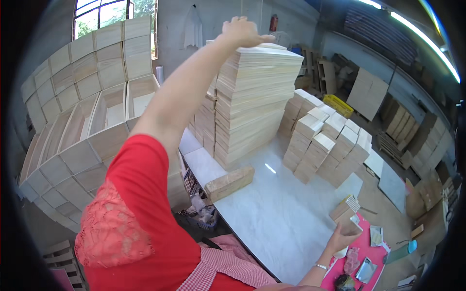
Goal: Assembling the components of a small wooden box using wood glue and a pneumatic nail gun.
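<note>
My left hand (241, 33) is stretched high over a tall stack of pale wooden boards (257, 92). Its fingers are apart with the thumb pointing right, close to the top boards; whether it touches them is hard to tell. Low on the right, my right hand (341, 238) is closed around a small pale wooden piece (352, 226), partly covered by the fingers. Just beyond that hand lies a small bundle of thin wooden strips (345, 208) on the white tabletop (276, 228).
A wooden block (229, 184) lies at the table's left edge. Stacked wooden blocks (310, 145) stand at the far right. Wooden boxes (92, 121) are piled high on the left. A pink mat (364, 250) carries small items beside a teal bottle (400, 252). A basket (199, 213) sits below.
</note>
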The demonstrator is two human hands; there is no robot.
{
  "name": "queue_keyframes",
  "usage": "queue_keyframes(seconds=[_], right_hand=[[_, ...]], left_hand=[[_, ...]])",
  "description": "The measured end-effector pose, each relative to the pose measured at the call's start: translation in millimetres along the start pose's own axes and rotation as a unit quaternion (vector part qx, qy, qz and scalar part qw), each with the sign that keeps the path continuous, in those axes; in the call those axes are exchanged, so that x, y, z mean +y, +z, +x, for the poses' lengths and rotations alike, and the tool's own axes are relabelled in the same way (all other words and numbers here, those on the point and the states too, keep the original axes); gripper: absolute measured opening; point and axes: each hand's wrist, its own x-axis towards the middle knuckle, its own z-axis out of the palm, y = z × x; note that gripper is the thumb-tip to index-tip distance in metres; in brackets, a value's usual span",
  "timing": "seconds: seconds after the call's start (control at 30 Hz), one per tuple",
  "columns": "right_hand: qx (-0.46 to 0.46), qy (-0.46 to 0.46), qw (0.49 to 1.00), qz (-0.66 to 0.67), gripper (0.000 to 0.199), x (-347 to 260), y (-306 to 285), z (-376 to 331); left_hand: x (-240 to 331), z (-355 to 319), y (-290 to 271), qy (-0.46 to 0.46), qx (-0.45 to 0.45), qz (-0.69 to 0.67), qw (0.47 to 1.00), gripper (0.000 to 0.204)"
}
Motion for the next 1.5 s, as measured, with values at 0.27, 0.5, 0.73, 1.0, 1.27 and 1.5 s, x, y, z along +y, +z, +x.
queue_keyframes(seconds=[0.27,0.5,0.73,1.0,1.27,1.5], right_hand=[[-0.027,-0.003,0.999,0.017,0.105,17,-92,-46],[-0.046,0.012,0.999,0.021,0.105,13,-110,-75],[-0.072,-0.007,0.997,0.030,0.105,-21,-111,-102],[-0.099,-0.046,0.992,0.060,0.107,-29,-135,-128],[-0.086,-0.036,0.996,-0.008,0.102,-12,-153,-149],[-0.105,0.070,0.992,0.023,0.082,1,-133,-161]], left_hand=[[-65,59,51,-0.040,-0.328,-0.118,0.936,0.096],[-67,38,41,-0.031,-0.091,-0.066,0.993,0.101],[-19,6,13,0.182,0.170,-0.095,0.964,0.094],[82,-113,28,0.337,0.140,-0.183,0.913,0.085],[67,-266,140,0.361,0.052,-0.211,0.907,0.060],[-9,-348,192,0.465,-0.105,-0.136,0.869,0.045]])
